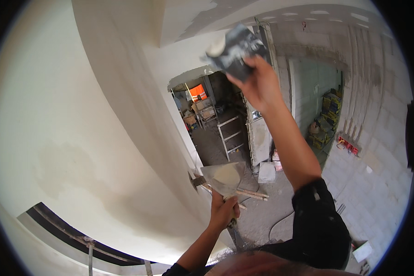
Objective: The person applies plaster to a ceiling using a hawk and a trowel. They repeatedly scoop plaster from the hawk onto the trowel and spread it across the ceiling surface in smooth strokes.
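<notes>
My left hand (223, 212) is wrapped round the handle of a putty knife (211, 175). A flat pat of cream plaster (227, 175) lies on its broad, flared blade. Raised high and farther out, my right hand (261, 85) grips a dark flat scraper (244, 48), its face smeared white. A cream dab of plaster (217, 46) shows at the scraper's left corner; motion blurs that edge. To the left rises a pale plastered wall (64, 119), with a greyer damp-looking band (119, 92) along it. I cannot tell whether the scraper touches any surface.
Beyond a doorway stand a metal frame like a ladder (230, 135) and an orange cloth (198, 93). A pale block (267, 173) sits on the floor. Stacked packages (329, 117) fill a second opening. Red electrical boxes (348, 144) are set into the right-hand block wall (377, 184).
</notes>
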### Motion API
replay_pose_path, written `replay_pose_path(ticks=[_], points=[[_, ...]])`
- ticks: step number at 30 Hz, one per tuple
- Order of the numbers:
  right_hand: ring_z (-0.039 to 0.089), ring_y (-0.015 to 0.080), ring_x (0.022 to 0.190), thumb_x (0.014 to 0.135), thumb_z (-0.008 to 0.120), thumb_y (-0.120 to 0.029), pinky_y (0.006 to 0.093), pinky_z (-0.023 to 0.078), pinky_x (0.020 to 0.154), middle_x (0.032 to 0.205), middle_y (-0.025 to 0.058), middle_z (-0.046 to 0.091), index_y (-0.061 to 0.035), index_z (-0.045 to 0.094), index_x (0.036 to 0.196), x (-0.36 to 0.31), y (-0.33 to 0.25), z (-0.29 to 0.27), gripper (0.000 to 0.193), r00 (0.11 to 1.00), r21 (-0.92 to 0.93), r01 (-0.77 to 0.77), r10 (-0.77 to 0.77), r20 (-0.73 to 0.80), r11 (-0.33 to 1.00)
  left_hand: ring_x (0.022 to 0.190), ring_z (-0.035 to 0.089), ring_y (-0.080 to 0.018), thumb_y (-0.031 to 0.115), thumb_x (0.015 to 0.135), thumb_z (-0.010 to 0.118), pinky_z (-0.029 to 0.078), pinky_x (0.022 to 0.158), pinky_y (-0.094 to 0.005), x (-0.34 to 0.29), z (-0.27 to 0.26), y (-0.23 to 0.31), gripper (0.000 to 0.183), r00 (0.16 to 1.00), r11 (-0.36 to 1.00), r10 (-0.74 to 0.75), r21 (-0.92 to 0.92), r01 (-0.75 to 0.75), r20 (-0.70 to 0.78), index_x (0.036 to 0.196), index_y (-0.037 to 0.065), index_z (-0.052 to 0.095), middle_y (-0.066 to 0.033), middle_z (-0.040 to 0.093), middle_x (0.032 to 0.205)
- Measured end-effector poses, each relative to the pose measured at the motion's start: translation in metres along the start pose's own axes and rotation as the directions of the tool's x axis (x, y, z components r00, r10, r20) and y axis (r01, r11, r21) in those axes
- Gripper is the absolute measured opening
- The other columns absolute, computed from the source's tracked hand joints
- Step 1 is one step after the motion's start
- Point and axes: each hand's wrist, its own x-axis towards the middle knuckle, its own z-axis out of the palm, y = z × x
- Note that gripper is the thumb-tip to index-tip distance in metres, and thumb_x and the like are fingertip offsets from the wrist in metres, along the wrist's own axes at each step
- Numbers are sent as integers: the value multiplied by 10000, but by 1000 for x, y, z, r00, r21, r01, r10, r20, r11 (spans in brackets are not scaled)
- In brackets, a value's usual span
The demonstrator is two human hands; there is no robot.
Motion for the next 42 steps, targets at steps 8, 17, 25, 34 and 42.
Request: replay_pose_path(ticks=[8, 17, 25, 34, 42], points=[[651, 308, 1032, 944, 472, -72, 501, 585, 941, 1124, 191, 607, 74, 478, 1158, 170, 57, 36, 259, 997, 106, 73, -75, 13, 992, 493, 536, -168, -46, 894, 489, 459, 427, -322, -24, -4, 4, 668, 990, 985, -116, -135, 104, -80, 1462, 142, 191, -100, 550, 760], [672, 296, 930, 926, 472, -79, 436, 651, 759, 1113, 199, 590, 91, 445, 1211, 228, 83, 48, 333, 993, 159, 97, -85, -79, 983, 504, 534, -171, -38, 880, 494, 461, 433, -318, -30, -6, 1, 666, 983, 978, -123, -186, 96, -135, 1456, 155, 220, -96, 541, 737], [670, 292, 908, 926, 465, -77, 424, 649, 726, 1096, 184, 592, 73, 474, 1169, 257, 83, 55, 285, 988, 192, 129, -111, -103, 973, 505, 529, -169, -40, 882, 491, 472, 444, -323, -33, -4, 5, 659, 983, 972, -105, -223, 70, -152, 1452, 157, 226, -102, 543, 751], [643, 299, 937, 959, 444, -94, 455, 606, 838, 1138, 187, 565, 52, 461, 1189, 265, 78, 76, 274, 989, 92, 94, -83, -121, 991, 493, 527, -169, -44, 894, 479, 471, 446, -324, -37, -5, 5, 626, 990, 973, -87, -222, 60, -112, 1437, 141, 230, -109, 545, 743], [647, 329, 1005, 977, 432, -108, 446, 555, 907, 1132, 198, 586, 66, 463, 1182, 242, 58, 92, 271, 991, 41, 108, -105, -81, 993, 478, 499, -162, -59, 877, 464, 451, 437, -319, -42, -6, 7, 667, 992, 971, -75, -236, 49, -101, 1468, 137, 228, -145, 570, 903]])
